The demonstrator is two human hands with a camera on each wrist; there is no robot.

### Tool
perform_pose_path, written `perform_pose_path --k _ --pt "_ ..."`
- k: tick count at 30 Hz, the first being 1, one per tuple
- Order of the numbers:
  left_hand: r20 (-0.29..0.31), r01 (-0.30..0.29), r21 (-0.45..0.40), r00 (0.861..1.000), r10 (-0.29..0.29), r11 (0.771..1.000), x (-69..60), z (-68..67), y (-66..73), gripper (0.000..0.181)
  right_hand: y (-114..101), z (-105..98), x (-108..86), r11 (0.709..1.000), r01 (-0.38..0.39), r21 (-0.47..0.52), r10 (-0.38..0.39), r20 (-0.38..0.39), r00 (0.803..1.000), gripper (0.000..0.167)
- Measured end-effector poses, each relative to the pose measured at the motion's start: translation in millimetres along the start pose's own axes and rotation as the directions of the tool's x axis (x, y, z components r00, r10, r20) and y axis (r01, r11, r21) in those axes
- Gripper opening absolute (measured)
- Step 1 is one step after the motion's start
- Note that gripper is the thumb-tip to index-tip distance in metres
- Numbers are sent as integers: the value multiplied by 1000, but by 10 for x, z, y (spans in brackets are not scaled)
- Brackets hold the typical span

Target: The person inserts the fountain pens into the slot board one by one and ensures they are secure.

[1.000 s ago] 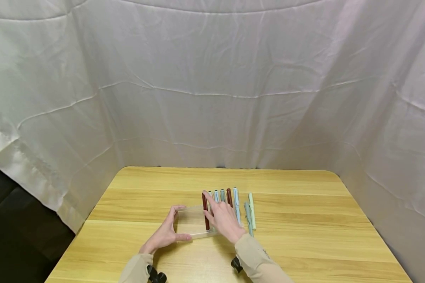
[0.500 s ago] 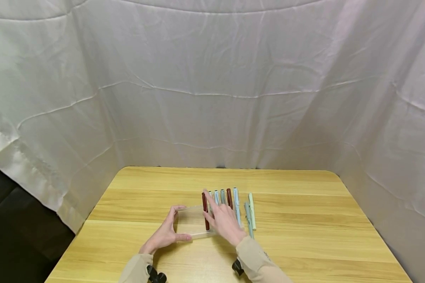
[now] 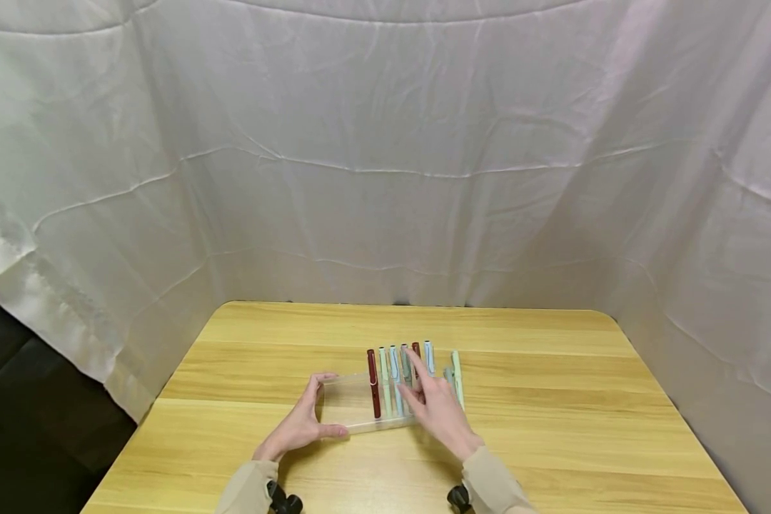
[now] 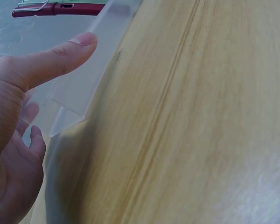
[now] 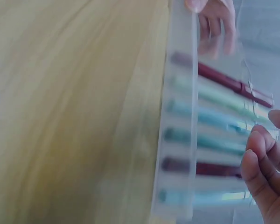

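A clear box lies on the table, its left end gripped by my left hand, thumb on the front wall and fingers at the back. In the left wrist view that thumb rests along the clear wall. Across the box lie several pens in a row: dark red leftmost, light green, light blue, teal, dark red, light blue. My right hand hovers over or touches the row's right part, index finger extended; contact is unclear. In the right wrist view, its bent fingers hold nothing visible.
Right of the box, a light green pen and a grey-teal pen lie on the wooden table, partly behind the right hand. Grey curtains stand behind the table and at both sides.
My right hand has moved right along the row from the leftmost dark red pen, uncovering the light green, light blue and teal pens. My left hand and the box stay in place.
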State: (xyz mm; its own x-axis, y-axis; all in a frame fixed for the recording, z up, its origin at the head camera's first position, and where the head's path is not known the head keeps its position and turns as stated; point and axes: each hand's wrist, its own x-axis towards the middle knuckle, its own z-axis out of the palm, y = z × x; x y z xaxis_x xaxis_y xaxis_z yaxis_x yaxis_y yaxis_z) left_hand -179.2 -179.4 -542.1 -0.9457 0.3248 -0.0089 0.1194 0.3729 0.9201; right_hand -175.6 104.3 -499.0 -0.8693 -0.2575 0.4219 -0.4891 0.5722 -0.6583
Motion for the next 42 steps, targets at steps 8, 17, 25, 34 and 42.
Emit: perform_pose_path --k 8,17,25,34,42 --pt "1 2 6 1000 -2 1000 1 16 11 101 254 -262 -126 991 -103 82 110 -90 990 66" --pt "1 -6 10 1000 6 1000 1 19 17 101 551 -465 -243 954 -251 161 274 -137 952 65" --pt "1 -11 10 1000 11 1000 2 17 20 102 697 -532 -301 906 -350 238 384 -110 917 64" --pt "3 -7 9 1000 7 1000 -6 16 20 103 843 -568 -358 855 -421 303 454 -47 890 64" --pt "4 -22 2 1000 22 1000 -5 1 9 102 937 -547 -364 847 -441 297 466 -19 884 62"
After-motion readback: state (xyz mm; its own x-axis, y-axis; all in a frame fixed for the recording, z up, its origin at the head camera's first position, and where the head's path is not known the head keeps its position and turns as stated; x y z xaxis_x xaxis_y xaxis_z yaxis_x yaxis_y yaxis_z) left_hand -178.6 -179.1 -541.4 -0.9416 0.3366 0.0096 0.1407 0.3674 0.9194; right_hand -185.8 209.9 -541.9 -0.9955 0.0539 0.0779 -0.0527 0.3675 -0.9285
